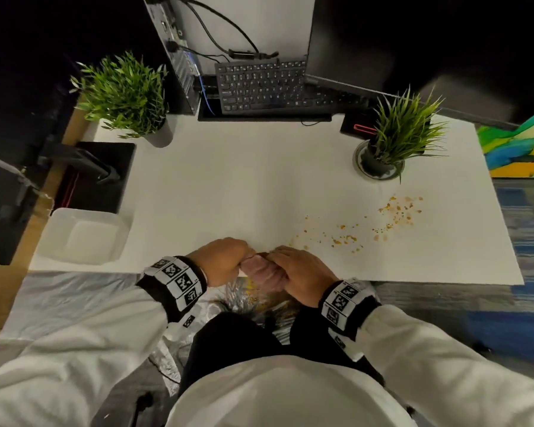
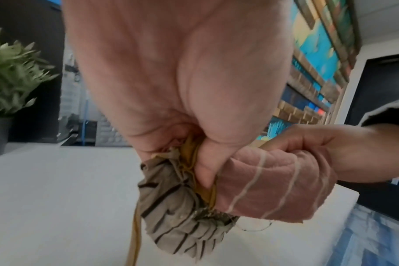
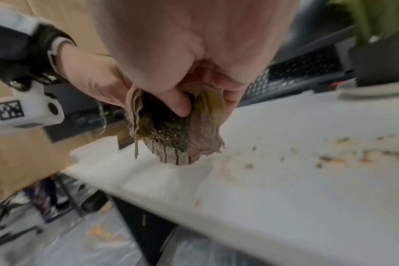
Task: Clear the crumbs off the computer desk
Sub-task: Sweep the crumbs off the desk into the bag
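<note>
Both hands hold a bunched striped cloth (image 1: pixel 261 269) at the near edge of the white desk (image 1: pixel 259 186). My left hand (image 1: pixel 225 260) grips its left end; the cloth (image 2: pixel 182 212) hangs grey-striped and pink below my curled fingers. My right hand (image 1: pixel 299 272) pinches the other end, and small crumbs cling to the cloth (image 3: pixel 171 136) there. Yellow crumbs (image 1: pixel 395 211) lie scattered over the desk's right half, trailing toward my hands as crumbs (image 3: pixel 330 156) on the white top. More crumbs (image 1: pixel 259 298) lie on clear plastic below the desk edge.
A white tray (image 1: pixel 84 235) sits at the desk's near left corner. Potted plants stand at the back left (image 1: pixel 127 94) and right (image 1: pixel 395 140). A keyboard (image 1: pixel 259 86), computer tower (image 1: pixel 176 53) and monitor (image 1: pixel 383 38) line the back. Plastic sheeting (image 1: pixel 62 297) covers the floor.
</note>
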